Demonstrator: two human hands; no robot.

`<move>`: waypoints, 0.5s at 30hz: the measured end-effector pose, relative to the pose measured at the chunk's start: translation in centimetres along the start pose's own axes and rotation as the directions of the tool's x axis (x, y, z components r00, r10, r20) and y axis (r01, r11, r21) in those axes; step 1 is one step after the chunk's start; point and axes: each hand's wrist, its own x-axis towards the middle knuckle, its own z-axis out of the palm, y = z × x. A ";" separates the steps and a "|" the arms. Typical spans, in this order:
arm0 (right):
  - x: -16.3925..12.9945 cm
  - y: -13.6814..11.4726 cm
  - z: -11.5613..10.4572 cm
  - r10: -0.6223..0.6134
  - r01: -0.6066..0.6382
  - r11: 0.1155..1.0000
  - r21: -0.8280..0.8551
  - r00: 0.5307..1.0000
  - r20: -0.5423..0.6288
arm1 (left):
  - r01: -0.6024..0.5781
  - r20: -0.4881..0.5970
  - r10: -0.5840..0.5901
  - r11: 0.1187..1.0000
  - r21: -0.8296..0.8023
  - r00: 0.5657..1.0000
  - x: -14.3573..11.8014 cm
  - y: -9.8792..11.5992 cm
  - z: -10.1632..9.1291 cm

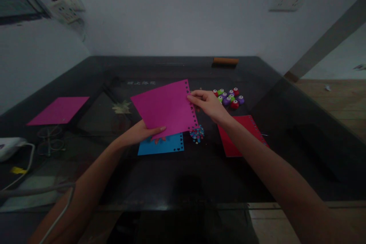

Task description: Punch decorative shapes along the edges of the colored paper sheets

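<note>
Both arms reach forward, left hand [143, 132] pinching with thumb on top, right hand [207, 103] curled, fingertips pinched

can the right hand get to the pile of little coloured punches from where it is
Probably yes. The right hand pinches the punched edge of the magenta sheet, and the punches sit just beyond it on the dark table with nothing between. It would have to let go of the sheet first.

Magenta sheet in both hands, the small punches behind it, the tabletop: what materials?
Magenta sheet: looks like matte craft paper or thin card; it holds flat between left hand and right hand, with cut-out holes along one edge. Punches: probably glossy moulded plastic, in bright colours. Tabletop: dark, glossy, likely glass, since it shows reflections.
</note>
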 end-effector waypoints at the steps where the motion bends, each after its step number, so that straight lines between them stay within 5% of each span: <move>1: 0.0 -0.1 0.0 -0.003 0.003 1.000 0.008 1.000 0.000 | 0.000 0.002 0.000 1.000 0.004 1.000 0.0 0.0 0.0; 11: -0.2 0.1 -0.2 0.052 -0.052 0.999 0.009 0.998 -0.020 | -0.076 0.019 0.076 0.997 0.024 0.997 0.2 -0.8 -0.8; 15: -0.1 0.7 -0.1 0.104 -0.104 0.995 0.002 0.994 -0.020 | -0.099 -0.080 0.096 0.994 -0.037 0.992 0.3 -0.9 -1.2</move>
